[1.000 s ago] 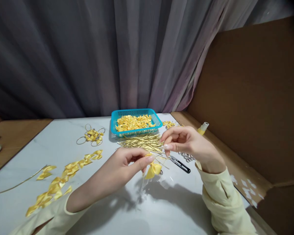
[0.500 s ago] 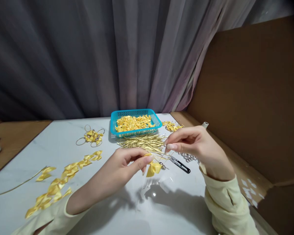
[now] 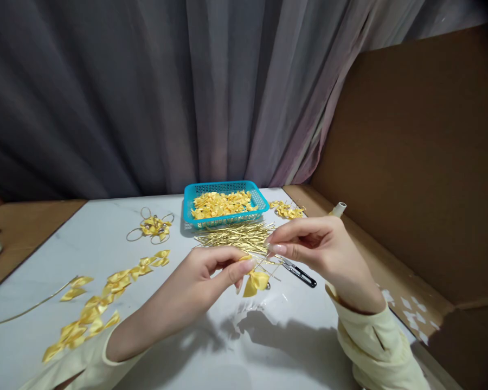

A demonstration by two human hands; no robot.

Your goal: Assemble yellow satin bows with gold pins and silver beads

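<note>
My left hand [image 3: 222,268] is closed in a pinch on a yellow ribbon bow [image 3: 256,283] held above the table. A small silver bead [image 3: 268,286] shows at the bow's right edge, and thin wires stick out beside it. To the right, my right hand [image 3: 313,244] pinches with thumb and forefinger at a thin wire [image 3: 266,259] that runs up from the bow. Whether a bead also sits between those fingertips cannot be made out. Just beyond both hands lies a pile of gold wire pieces [image 3: 231,236]. Black thread snips [image 3: 299,272] rest below my right hand.
Behind the wires stands a blue basket [image 3: 186,206] of yellow bows. A row of loose bows [image 3: 117,281] runs along the left, near a wire-looped bow cluster [image 3: 154,226]. More yellow pieces [image 3: 287,209] lie right of the basket. A cardboard wall [image 3: 410,162] borders the right.
My right hand has moved a little left and down, closer to the bow. My left hand keeps its pinch almost in place, with the bow turned slightly and the bead more covered.
</note>
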